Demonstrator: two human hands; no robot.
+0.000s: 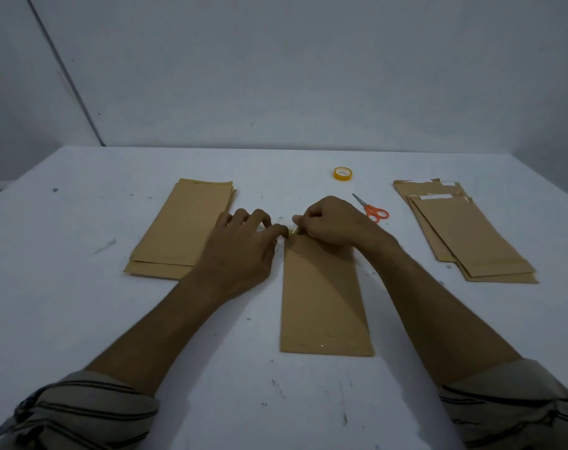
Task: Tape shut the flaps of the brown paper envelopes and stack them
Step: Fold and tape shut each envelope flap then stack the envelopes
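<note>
A long brown envelope (323, 297) lies lengthwise in the middle of the white table (81, 319). Its far end is covered by both hands. My left hand (243, 248) rests at the envelope's top left corner, fingertips down on the edge. My right hand (331, 222) is curled over the top edge and pinches something small and shiny there, probably a strip of tape. A stack of brown envelopes (182, 232) lies to the left. Another stack of envelopes (471, 235), with white strips at their far ends, lies to the right.
A yellow tape roll (342, 174) sits beyond the hands. Orange-handled scissors (372, 209) lie just right of my right hand. A grey wall stands behind the table's far edge. Striped sleeves are rolled up on both forearms.
</note>
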